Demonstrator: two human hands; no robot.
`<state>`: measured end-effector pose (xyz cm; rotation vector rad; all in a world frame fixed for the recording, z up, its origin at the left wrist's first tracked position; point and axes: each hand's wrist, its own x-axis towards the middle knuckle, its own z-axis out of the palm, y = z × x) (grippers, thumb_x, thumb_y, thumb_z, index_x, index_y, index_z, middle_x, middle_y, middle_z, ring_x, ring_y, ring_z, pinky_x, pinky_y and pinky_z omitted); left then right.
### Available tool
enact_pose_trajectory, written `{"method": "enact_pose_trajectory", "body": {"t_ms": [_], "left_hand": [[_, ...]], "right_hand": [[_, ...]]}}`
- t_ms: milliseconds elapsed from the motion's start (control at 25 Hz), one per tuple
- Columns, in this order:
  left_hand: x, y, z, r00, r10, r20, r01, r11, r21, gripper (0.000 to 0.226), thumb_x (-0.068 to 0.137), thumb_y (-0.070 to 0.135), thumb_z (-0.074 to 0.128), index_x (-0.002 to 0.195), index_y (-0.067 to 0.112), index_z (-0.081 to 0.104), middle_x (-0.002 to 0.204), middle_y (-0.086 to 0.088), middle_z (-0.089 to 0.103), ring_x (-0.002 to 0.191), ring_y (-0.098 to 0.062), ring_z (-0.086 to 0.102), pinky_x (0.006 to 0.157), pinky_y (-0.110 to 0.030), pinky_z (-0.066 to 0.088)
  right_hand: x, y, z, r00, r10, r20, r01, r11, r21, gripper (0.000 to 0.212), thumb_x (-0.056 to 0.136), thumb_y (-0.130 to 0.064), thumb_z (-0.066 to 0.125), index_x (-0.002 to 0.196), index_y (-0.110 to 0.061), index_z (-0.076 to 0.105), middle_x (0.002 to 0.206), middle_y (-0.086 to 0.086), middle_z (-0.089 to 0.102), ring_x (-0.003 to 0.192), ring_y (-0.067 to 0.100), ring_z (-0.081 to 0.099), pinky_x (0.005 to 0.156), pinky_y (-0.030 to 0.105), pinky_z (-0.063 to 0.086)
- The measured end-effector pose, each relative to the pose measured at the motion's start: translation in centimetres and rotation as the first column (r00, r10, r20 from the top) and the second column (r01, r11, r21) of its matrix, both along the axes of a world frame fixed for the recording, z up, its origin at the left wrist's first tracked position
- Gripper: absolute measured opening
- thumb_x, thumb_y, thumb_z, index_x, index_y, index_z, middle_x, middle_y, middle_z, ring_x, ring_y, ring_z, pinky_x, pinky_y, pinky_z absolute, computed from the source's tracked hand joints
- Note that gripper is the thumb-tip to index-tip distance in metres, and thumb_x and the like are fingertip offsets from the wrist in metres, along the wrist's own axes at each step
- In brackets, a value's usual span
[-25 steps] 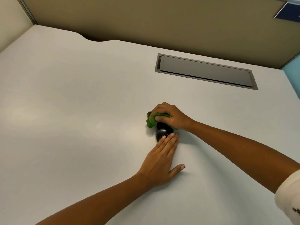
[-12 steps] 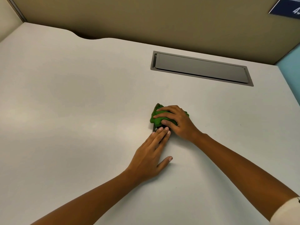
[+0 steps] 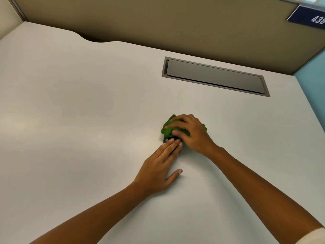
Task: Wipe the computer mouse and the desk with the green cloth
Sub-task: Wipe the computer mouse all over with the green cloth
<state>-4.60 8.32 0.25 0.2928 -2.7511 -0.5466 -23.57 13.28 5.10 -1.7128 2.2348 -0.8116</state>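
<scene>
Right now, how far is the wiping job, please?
Nothing looks finished yet. In hand: the right hand presses the green cloth over the mouse, which is almost hidden, while the left hand steadies it with flat fingers. Left: the desk itself, where no wiping is visible.

Cloth [image 3: 168,129] on mouse [image 3: 166,139], on desk [image 3: 88,120]

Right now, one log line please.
right hand: presses green cloth on mouse | left hand: steadies mouse | desk: pending
</scene>
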Motion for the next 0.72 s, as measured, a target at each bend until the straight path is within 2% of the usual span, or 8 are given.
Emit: {"method": "enact_pose_trajectory", "body": {"t_ms": [80, 160, 320, 400, 560, 720], "left_hand": [[0.0, -0.1, 0.0, 1.000, 0.000, -0.002, 0.000, 1.000, -0.003, 0.067, 0.097, 0.049, 0.041, 0.151, 0.012, 0.026, 0.158, -0.003, 0.027, 0.149, -0.015, 0.015, 0.118, -0.034, 0.028], [0.0, 0.0, 0.0, 1.000, -0.010, -0.001, 0.010, 1.000, 0.004, 0.067, 0.097, 0.048, 0.041, 0.151, 0.012, 0.024, 0.160, -0.003, 0.024, 0.149, -0.015, 0.013, 0.118, -0.035, 0.028], [0.0, 0.0, 0.2, 1.000, -0.006, 0.001, 0.006, 1.000, 0.008, 0.068, 0.097, 0.047, 0.042, 0.152, 0.013, 0.022, 0.160, 0.001, 0.021, 0.150, -0.014, 0.011, 0.118, -0.035, 0.029], [0.0, 0.1, 0.3, 1.000, 0.000, -0.009, 0.000, 1.000, 0.015, 0.067, 0.096, 0.046, 0.044, 0.152, 0.013, 0.023, 0.160, 0.001, 0.023, 0.149, -0.013, 0.012, 0.117, -0.035, 0.031], [-0.1, 0.5, 0.3, 0.999, 0.028, -0.035, -0.027, 0.999, 0.047, 0.070, 0.094, 0.049, 0.047, 0.151, 0.013, 0.027, 0.159, 0.000, 0.025, 0.149, -0.013, 0.013, 0.117, -0.032, 0.030], [-0.2, 0.5, 0.4, 0.999, 0.030, -0.033, -0.029, 0.999, 0.034, 0.072, 0.093, 0.051, 0.046, 0.151, 0.014, 0.025, 0.159, 0.002, 0.024, 0.149, -0.011, 0.013, 0.117, -0.031, 0.030]], "right_hand": [[0.6, 0.9, -0.5, 1.000, 0.017, -0.017, -0.017, 1.000, 0.009, 0.026, 0.093, -0.032, 0.051, 0.115, -0.029, 0.066, 0.122, -0.003, 0.060, 0.113, 0.020, 0.049, 0.096, 0.031, 0.039], [0.1, 0.6, -0.7, 0.999, -0.033, -0.039, 0.034, 0.999, 0.004, 0.025, 0.094, -0.028, 0.053, 0.115, -0.027, 0.067, 0.121, -0.001, 0.062, 0.112, 0.022, 0.051, 0.094, 0.034, 0.043], [-1.4, -1.5, -0.3, 0.969, -0.144, -0.201, 0.164, 0.982, 0.090, 0.023, 0.094, -0.028, 0.053, 0.111, -0.023, 0.068, 0.121, 0.000, 0.061, 0.111, 0.025, 0.049, 0.090, 0.041, 0.042], [-0.9, -1.9, -0.4, 0.966, -0.179, -0.187, 0.201, 0.974, 0.103, 0.021, 0.094, -0.027, 0.052, 0.109, -0.022, 0.067, 0.121, 0.000, 0.061, 0.109, 0.026, 0.049, 0.089, 0.039, 0.041], [1.0, -0.4, -0.8, 0.980, -0.153, -0.129, 0.160, 0.986, 0.045, 0.022, 0.093, -0.024, 0.048, 0.106, -0.018, 0.065, 0.116, 0.003, 0.062, 0.103, 0.026, 0.052, 0.085, 0.040, 0.044], [0.2, -0.7, 0.0, 0.954, -0.219, -0.207, 0.249, 0.959, 0.132, 0.024, 0.096, -0.027, 0.048, 0.113, -0.020, 0.064, 0.120, 0.002, 0.060, 0.108, 0.026, 0.051, 0.088, 0.042, 0.043]]}}
